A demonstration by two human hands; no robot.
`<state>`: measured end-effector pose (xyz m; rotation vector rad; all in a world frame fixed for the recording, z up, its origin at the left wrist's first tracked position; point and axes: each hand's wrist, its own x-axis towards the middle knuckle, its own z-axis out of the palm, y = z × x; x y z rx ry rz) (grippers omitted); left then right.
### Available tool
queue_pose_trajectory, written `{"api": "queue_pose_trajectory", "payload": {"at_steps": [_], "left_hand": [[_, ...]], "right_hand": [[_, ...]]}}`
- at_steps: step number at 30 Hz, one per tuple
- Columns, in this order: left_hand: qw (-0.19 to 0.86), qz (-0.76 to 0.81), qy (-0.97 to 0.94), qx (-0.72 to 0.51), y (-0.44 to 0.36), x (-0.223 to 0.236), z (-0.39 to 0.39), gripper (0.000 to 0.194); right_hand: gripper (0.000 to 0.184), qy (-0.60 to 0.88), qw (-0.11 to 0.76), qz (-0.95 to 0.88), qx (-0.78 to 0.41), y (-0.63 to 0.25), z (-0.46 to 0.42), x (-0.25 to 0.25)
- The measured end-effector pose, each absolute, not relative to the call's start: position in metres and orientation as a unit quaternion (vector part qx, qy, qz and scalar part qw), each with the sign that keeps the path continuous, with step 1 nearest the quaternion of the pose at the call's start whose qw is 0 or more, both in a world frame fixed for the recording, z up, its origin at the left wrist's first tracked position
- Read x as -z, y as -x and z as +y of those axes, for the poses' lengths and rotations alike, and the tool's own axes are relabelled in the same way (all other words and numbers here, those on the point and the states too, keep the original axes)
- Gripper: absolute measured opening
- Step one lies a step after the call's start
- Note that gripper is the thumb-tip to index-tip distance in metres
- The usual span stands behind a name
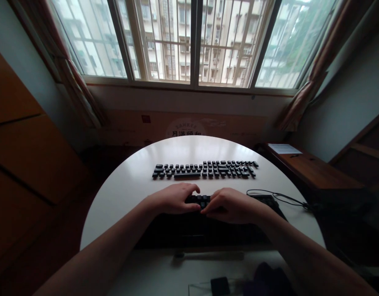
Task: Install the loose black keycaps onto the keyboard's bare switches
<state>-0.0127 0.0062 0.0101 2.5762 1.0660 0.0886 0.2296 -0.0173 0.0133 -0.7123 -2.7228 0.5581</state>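
Note:
A black keyboard [204,236] lies across the near part of the white round table, in deep shadow. My left hand [177,198] rests over its upper edge, index finger curved and thumb stretched out, with a gap between them. In that gap a few black keycaps [202,198] show on the keyboard. Close by on the right, my right hand [231,205] bends down at the same keys, its fingertips pinched together. Whatever sits in the pinch is too small and dark to make out. Beyond both hands, loose black keycaps [217,169] stand in rows on the tabletop.
A black cable [280,195] runs off the right side of the white table [121,189]. Nearer me lie a thin brush-like tool [180,255] and a small dark square object [220,286]. A wooden side table [319,172] holding paper [284,149] stands right, below the window.

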Motion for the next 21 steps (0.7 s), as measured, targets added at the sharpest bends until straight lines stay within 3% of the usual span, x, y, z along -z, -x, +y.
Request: {"api": "queue_pose_trajectory", "payload": {"at_steps": [8, 12, 16, 21], "left_hand": [[0.156, 0.408, -0.899, -0.031, -0.004, -0.013, -0.011, 0.045], [0.165, 0.412, -0.895, -0.035, -0.006, -0.009, -0.009, 0.051], [0.199, 0.413, -0.888, -0.037, -0.002, -0.005, -0.002, 0.055], [0.221, 0.415, -0.882, -0.03, -0.001, -0.007, 0.001, 0.054]], "right_hand": [[0.02, 0.277, 0.314, -0.9, -0.124, -0.237, -0.003, -0.011], [0.02, 0.319, 0.356, -0.872, -0.1, -0.238, 0.007, 0.002], [0.021, 0.376, 0.351, -0.853, -0.092, -0.241, 0.013, 0.007], [0.021, 0.452, 0.265, -0.847, -0.09, -0.248, 0.036, -0.011]]}}
